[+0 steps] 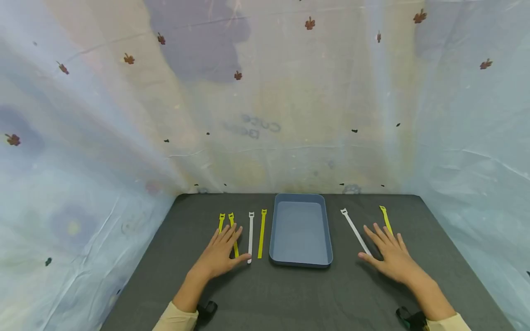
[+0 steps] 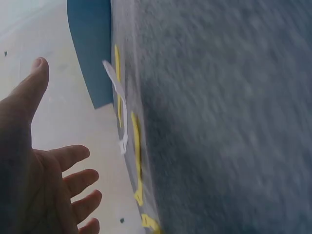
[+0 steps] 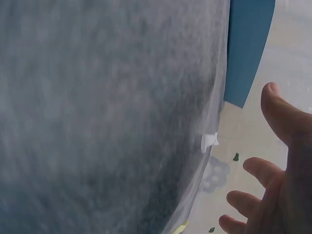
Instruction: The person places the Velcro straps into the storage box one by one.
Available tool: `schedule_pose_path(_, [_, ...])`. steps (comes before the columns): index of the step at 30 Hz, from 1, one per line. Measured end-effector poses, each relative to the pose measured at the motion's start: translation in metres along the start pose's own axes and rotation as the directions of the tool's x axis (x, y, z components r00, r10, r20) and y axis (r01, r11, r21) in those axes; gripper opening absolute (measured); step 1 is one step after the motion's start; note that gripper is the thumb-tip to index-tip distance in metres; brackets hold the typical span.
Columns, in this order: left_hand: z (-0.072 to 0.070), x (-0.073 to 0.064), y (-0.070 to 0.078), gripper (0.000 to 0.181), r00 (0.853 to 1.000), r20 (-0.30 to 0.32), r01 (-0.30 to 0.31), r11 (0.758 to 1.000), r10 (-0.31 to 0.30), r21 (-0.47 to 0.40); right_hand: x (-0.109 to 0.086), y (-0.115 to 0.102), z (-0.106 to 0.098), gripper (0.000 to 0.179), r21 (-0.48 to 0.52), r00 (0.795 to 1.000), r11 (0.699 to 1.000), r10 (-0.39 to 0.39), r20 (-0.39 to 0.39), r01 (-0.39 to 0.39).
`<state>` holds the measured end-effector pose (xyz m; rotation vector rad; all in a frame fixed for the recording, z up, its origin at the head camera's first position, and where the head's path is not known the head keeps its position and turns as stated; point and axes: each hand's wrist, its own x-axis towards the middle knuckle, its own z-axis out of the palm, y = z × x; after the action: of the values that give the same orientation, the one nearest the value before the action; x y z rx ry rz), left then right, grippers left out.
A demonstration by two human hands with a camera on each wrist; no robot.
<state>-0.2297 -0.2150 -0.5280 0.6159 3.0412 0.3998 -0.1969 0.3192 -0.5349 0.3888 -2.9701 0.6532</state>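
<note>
A shallow blue-grey tray [image 1: 300,232] lies in the middle of the table with nothing in it. To its left are three yellow cable straps with slotted heads, the nearest one [image 1: 262,234] beside a white strap [image 1: 250,230]. My left hand [image 1: 220,257] hovers with spread fingers over these straps, partly covering two yellow ones. Right of the tray lie a slanted white strap [image 1: 354,229] and a yellow strap [image 1: 385,218]. Above their lower ends my right hand [image 1: 391,259] is held, fingers spread. Both wrist views show the left hand [image 2: 48,180] and right hand [image 3: 273,180] gripping nothing.
The dark grey table [image 1: 298,299] is bordered by hanging pale plastic sheeting [image 1: 290,101] at the back and both sides. Dark wrist bands [image 1: 206,312] sit on both forearms, below light sleeves.
</note>
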Motion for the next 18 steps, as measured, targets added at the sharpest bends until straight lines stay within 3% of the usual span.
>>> schedule_pose_path(18, [0.008, 0.022, 0.029, 0.104, 0.988, 0.015, -0.152, 0.988, 0.152, -0.004, 0.015, 0.021, -0.012, 0.091, -0.023, 0.999, 0.999, 0.039, -0.002, -0.039])
